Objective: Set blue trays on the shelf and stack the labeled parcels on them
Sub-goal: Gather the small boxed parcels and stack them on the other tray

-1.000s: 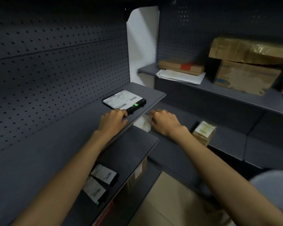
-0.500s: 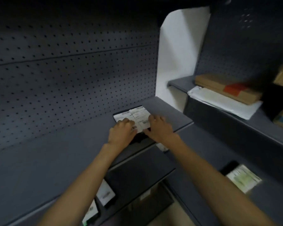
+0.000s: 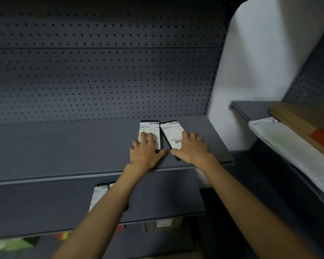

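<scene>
Pegboard [image 3: 101,81] backs paired parcels [image 3: 150,128]; left hand [image 3: 146,154], right hand [image 3: 191,149] rest flat, grips released.

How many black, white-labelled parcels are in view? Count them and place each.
4. On the upper shelf: left parcel under the left hand, right parcel under the right hand. On the lower shelf: two lower parcels partly behind the left forearm. Others may be hidden.

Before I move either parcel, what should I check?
1. Left hand flat on left parcel: ok.
2. Right hand flat on right parcel: ok.
3. Labels facing up: ok.
4. Parcels square to each other: not ok, right parcel sits skewed.
5. Blue tray beneath them: not ok, they lie on the bare shelf.
6. Parcels stacked: not ok, side by side.
</scene>
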Motion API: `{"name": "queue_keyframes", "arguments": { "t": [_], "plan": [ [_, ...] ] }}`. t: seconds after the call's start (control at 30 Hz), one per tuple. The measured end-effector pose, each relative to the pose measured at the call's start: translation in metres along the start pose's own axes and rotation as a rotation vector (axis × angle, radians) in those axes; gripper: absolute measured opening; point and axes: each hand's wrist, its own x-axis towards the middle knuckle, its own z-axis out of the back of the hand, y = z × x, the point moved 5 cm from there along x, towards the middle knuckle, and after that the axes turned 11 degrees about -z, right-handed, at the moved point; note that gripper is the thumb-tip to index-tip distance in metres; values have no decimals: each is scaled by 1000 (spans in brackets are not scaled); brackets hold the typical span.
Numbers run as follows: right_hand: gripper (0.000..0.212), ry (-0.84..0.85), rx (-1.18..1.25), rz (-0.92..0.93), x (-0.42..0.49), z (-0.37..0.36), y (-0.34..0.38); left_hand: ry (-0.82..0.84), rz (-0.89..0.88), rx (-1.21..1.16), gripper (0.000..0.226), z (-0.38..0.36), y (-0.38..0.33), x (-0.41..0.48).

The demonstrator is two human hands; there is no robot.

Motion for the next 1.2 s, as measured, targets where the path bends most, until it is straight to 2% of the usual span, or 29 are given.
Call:
{"name": "queue_keyframes", "arguments": {
  "t": [0.13, 0.27, 0.43, 0.73, 0.9, 1.2],
  "plan": [
    [84, 5, 6, 33, -1, -5, 2, -79, 34, -103, 71, 1, 2, -8],
    [76, -37, 57, 74, 2, 0, 7, -178, 79, -107, 65, 11, 14, -16],
    [74, -83, 135, 180, 1, 7, 54, -323, 172, -137, 61, 40, 53, -36],
    [73, -48, 305, 508, -49, -18, 207, -597, 429, -129, 67, 90, 177, -141],
    [74, 17, 319, 711, -101, -42, 311, -705, 603, -68, 79, 117, 255, -216],
    [70, 72, 342, 950, -215, -96, 523, -820, 797, 96, 82, 182, 430, -364]
  ]
}}
